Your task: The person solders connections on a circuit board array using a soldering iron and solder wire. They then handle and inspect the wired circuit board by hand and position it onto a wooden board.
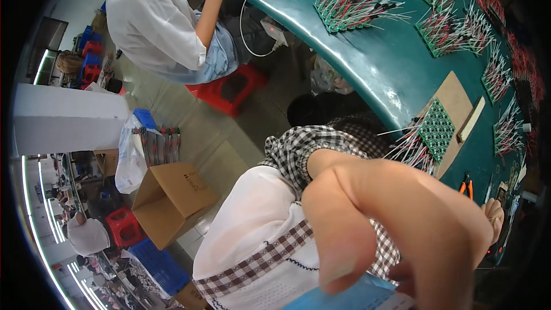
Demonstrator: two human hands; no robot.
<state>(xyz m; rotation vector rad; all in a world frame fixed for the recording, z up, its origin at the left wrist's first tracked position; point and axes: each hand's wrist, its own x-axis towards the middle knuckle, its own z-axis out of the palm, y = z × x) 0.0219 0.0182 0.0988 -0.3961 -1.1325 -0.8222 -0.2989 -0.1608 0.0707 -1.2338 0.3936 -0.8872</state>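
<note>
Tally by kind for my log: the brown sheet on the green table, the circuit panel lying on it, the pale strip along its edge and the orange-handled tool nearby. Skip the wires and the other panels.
Brown sheet: 1
Green circuit-board panel: 1
Pale straight strip: 1
Orange-handled pliers-type tool: 1
Total: 4

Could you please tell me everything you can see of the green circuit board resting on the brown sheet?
The circuit board is a flat, roughly four-sided green panel with rows of small pale details, too tiny to make out. Many thin white and red wires spread from its left side toward the table edge. It lies on the brown sheet, with a pale strip just to its right. No hand is seen touching it.
</note>
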